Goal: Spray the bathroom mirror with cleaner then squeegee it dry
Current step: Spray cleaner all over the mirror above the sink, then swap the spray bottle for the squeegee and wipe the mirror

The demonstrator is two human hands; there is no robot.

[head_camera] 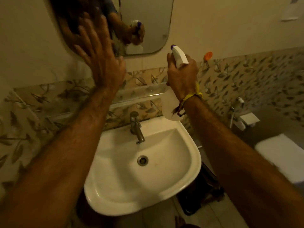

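Observation:
The rounded mirror hangs on the wall above the sink. My left hand is raised flat against its lower left part, fingers spread, blurred, holding nothing. My right hand grips a white spray bottle with a purple nozzle tip, held upright to the right of the mirror's lower corner, nozzle facing the glass. The bottle's translucent body hangs below my wrist. A yellow thread band circles my right wrist. No squeegee is in view.
A white sink with a steel tap sits below my arms. A glass shelf runs under the mirror. An orange hook is on the wall at right, a toilet cistern and hand sprayer further right.

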